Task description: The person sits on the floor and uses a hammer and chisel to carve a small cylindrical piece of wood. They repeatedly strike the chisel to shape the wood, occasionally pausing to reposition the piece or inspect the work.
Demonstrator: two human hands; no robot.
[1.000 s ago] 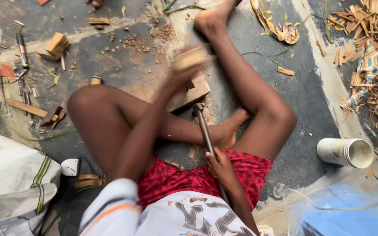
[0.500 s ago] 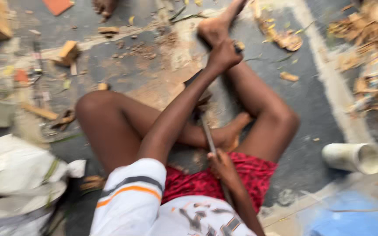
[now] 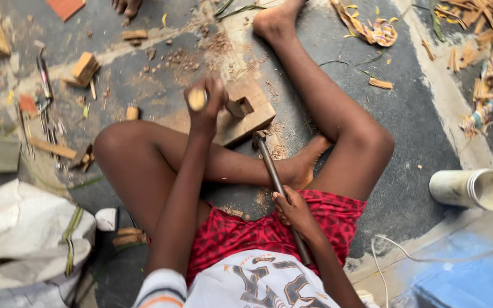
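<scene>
My left hand is closed around a small pale wooden piece, mid-frame, over the wooden block on the floor; my fingers hide most of it. My right hand, lower centre, grips a metal hammer, its handle end lost against my shirt.

The floor is grey and dusty. A flat wood block lies in the middle, with sawdust around it. Small wood bits and thin tools lie on the left. A white bag is at the bottom left. A white tube lies on the right, near a pile of wood chips.
</scene>
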